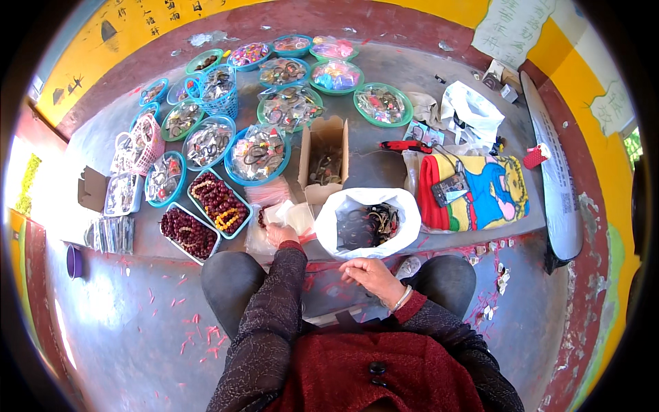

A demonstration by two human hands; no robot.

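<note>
My left hand (280, 235) is down at a pile of clear plastic bags (300, 218) on the ledge, its fingers closed on the edge of one. A few dark red beads (262, 217) show at the bags' left side. My right hand (374, 275) hangs just in front of a white plastic bag (329, 230); its fingers are loosely bent and apart, with nothing seen in them. Inside that bag's rolled-down mouth lie dark corded bracelets or pendants (381, 223). Left of my left hand stand two trays of beaded bracelets, one dark red (189, 233), one red and yellow (221, 202).
An open cardboard box (307, 154) stands behind the white bag. Several round baskets (257, 180) of bagged trinkets fill the back left. At right lie a folded colourful blanket (491, 199) with a phone (450, 188) on it, and a long silvery panel (559, 199).
</note>
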